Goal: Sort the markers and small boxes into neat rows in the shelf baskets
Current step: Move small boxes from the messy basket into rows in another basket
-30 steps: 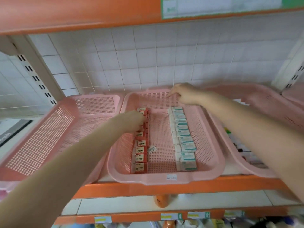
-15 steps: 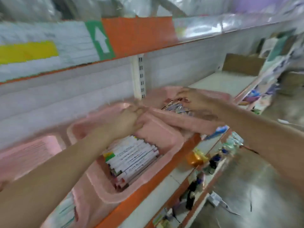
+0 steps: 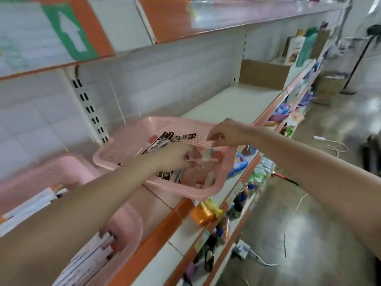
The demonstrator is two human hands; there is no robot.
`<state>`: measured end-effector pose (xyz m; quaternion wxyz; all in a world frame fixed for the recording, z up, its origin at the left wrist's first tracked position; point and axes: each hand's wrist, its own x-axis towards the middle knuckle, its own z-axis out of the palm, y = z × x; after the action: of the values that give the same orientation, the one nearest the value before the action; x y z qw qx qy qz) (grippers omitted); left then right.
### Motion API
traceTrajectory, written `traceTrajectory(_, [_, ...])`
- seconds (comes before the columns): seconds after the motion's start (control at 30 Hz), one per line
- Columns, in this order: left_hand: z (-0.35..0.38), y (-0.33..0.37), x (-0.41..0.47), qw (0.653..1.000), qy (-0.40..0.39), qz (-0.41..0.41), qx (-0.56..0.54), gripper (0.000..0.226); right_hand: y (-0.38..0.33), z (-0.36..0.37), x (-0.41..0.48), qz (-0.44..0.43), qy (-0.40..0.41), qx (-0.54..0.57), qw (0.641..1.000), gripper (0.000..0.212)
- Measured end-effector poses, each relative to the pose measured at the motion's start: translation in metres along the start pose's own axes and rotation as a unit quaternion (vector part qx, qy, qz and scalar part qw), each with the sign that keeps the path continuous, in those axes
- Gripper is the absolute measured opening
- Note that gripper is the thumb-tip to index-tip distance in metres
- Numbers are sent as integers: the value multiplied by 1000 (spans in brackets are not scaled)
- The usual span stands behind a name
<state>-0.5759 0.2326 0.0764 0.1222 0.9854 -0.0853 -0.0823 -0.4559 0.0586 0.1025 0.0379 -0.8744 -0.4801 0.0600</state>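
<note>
Pink basket point(image 3: 127, 139) now directly under left hand point(image 3: 175, 157).

Both bare forearms reached forward, the left from the lower left and the right from the right edge. The left hand point(image 3: 175, 155) was turned palm down with its fingers point(image 3: 188, 159) curled; blur hid whether they gripped anything. The right hand point(image 3: 224, 134) hung just beyond it, apart, its fingers point(image 3: 211, 139) loosely bent and pointing left.
</note>
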Motion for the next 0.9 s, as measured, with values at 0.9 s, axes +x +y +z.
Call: traceTrajectory(0.9, [18,8,7,980,-158,-30,-118,42,3,44,81,-156,-171,-76,970,38])
